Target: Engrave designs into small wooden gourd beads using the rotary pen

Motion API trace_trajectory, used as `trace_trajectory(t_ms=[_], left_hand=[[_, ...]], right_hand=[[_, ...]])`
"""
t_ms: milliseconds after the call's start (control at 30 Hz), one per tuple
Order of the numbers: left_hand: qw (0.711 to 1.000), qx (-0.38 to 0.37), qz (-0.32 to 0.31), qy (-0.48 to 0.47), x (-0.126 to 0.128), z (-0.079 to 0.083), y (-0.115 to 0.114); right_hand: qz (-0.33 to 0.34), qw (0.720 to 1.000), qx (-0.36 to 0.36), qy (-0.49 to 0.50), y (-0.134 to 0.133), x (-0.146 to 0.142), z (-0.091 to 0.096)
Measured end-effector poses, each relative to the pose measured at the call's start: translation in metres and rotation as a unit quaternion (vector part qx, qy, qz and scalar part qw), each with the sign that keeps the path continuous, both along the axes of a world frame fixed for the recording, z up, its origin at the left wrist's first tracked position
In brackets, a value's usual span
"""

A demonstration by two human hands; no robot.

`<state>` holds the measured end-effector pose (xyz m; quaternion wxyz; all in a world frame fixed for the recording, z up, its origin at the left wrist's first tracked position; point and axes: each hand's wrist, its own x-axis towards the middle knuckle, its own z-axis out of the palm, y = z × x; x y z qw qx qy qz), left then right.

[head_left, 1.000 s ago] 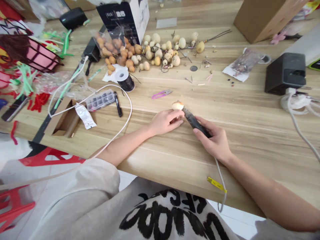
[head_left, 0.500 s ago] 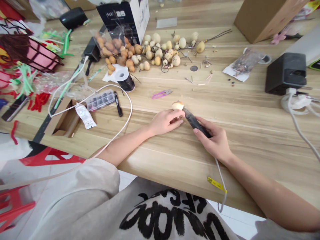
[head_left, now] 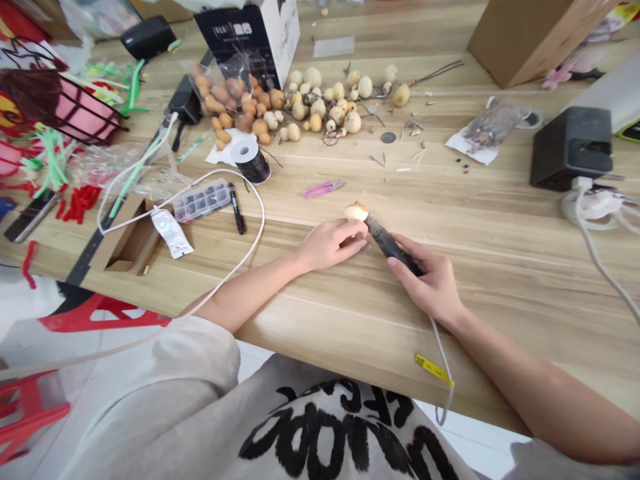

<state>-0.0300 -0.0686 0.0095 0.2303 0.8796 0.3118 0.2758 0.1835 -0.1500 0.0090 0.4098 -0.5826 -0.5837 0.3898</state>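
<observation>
My left hand (head_left: 336,243) is closed on a small pale gourd (head_left: 355,212) and holds it just above the table, its fingertips under the near side. A bright orange patch shows on the gourd's upper right. In my right hand (head_left: 431,275) is a black pen-shaped electric tool (head_left: 393,248) with a light cable. Its tip points at the gourd's right side; whether it touches is too small to tell. Beyond my hands lie purple thread snips (head_left: 324,189). Several pale gourds (head_left: 320,105) and brown gourds (head_left: 257,110) are heaped at the back.
A spool of black cord (head_left: 254,163), a black marker (head_left: 237,210) and a clear compartment box (head_left: 203,200) lie to the left, with a white cable looping around them. A black power block (head_left: 570,147) stands at the right. Cardboard boxes stand at the back.
</observation>
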Motion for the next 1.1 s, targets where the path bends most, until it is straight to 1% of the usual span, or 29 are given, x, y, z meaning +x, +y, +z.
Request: trace_trajectory(t_ms=[67,133,200,267,333,400,467,533,600,667,733,833,900,1100], left_hand=[[0.999,0.021,0.008,-0.022,0.0,-0.002,-0.001],[0.995,0.063,0.038,-0.068,-0.001,-0.005,-0.001],[0.981,0.116,0.083,-0.131,-0.002,-0.01,-0.001],[0.961,0.145,0.134,-0.192,-0.002,-0.015,0.0],[0.947,0.13,0.19,-0.225,-0.002,-0.017,0.001],[0.944,0.084,0.22,-0.229,-0.001,-0.017,0.003],[0.953,0.029,0.21,-0.216,-0.001,-0.013,0.005],[0.965,-0.018,0.18,-0.19,-0.001,-0.009,0.007],[0.976,-0.045,0.146,-0.156,0.0,-0.004,0.007],[0.986,-0.042,0.105,-0.126,0.0,-0.002,0.006],[0.993,-0.021,0.06,-0.096,0.001,-0.001,0.004],[0.998,0.01,0.013,-0.065,0.001,-0.001,0.003],[0.998,0.016,0.006,-0.061,0.001,-0.002,0.003],[0.998,-0.005,0.032,-0.053,0.0,-0.001,0.002]], right_hand=[[0.001,1.0,-0.003,-0.001,0.0,0.0,0.0],[0.0,1.0,-0.001,-0.003,0.0,0.0,-0.001],[-0.003,1.0,-0.001,-0.006,0.0,0.001,-0.002],[-0.004,1.0,-0.001,-0.008,-0.001,0.001,-0.002],[-0.004,1.0,-0.001,-0.005,-0.001,0.001,-0.003],[-0.002,1.0,0.001,-0.001,-0.001,0.001,-0.003],[-0.001,1.0,0.0,0.002,-0.001,0.001,-0.003],[-0.002,1.0,-0.002,0.004,-0.001,0.001,-0.002],[-0.002,1.0,-0.004,0.001,-0.001,0.001,-0.002],[-0.003,1.0,-0.003,-0.004,-0.001,0.001,-0.001],[-0.003,1.0,-0.003,-0.003,0.0,0.001,-0.001],[-0.004,1.0,-0.008,0.007,0.0,0.0,-0.001],[-0.005,1.0,-0.01,0.009,0.0,0.0,-0.001],[-0.007,1.0,0.007,0.01,-0.001,0.0,-0.003]])
